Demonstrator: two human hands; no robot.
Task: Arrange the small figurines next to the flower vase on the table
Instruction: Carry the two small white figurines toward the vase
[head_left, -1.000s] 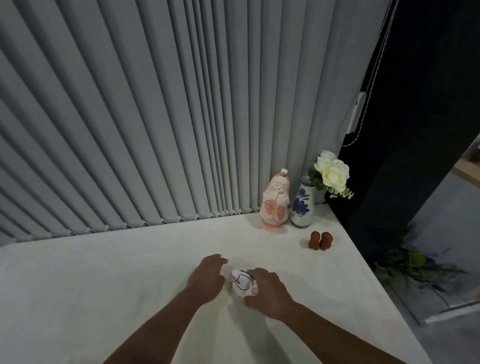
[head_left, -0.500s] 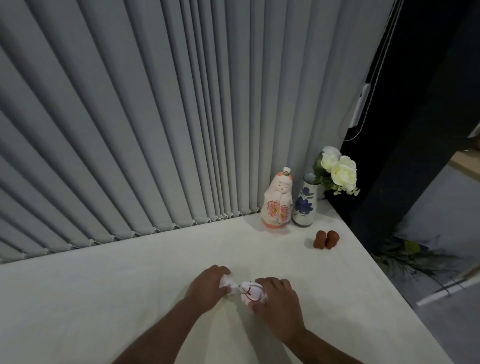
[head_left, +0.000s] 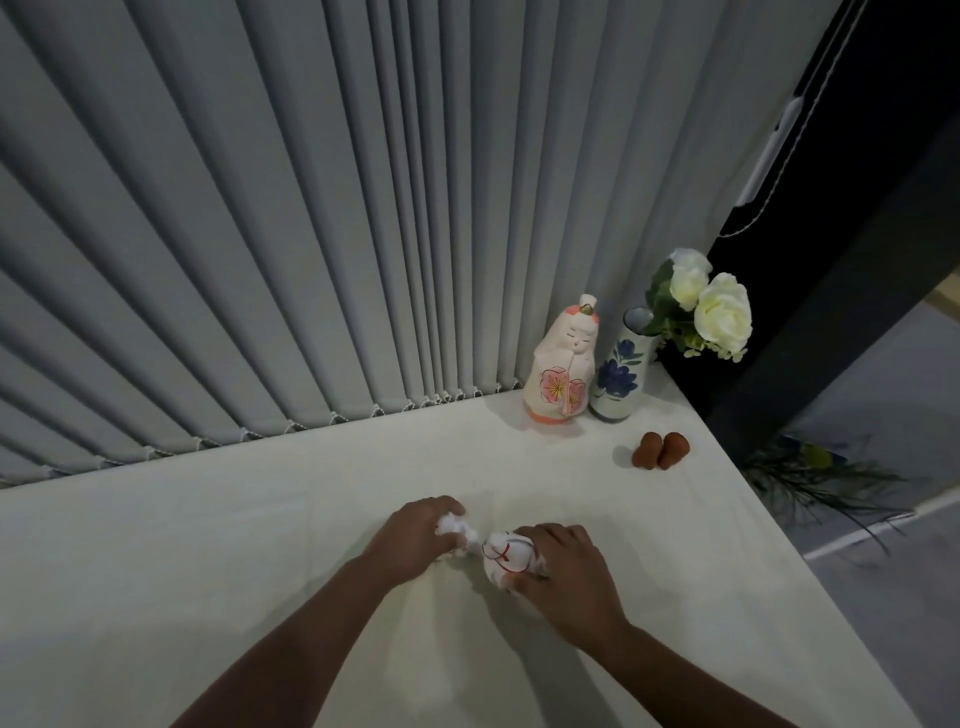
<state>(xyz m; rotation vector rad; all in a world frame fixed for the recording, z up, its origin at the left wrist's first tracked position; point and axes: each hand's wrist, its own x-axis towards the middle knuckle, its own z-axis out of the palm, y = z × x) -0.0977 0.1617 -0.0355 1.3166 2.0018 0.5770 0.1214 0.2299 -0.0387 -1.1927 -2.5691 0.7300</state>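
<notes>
White figurine w/ red lines (head_left: 505, 557), lower centre of frame on the table (head_left: 208, 545), gripped by right hand (head_left: 563, 574). Left hand (head_left: 418, 535) closed on a small white piece (head_left: 451, 526) just left. Doll figurine (head_left: 562, 375), vase (head_left: 621, 366), two brown figurines (head_left: 661, 450) centre right.

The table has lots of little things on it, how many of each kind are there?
Big pink-and-white doll: 1
Flower vase: 1
Small brown figurines: 2
Small white figurines, one in the left hand, one under the right hand: 2
Total: 6
</notes>
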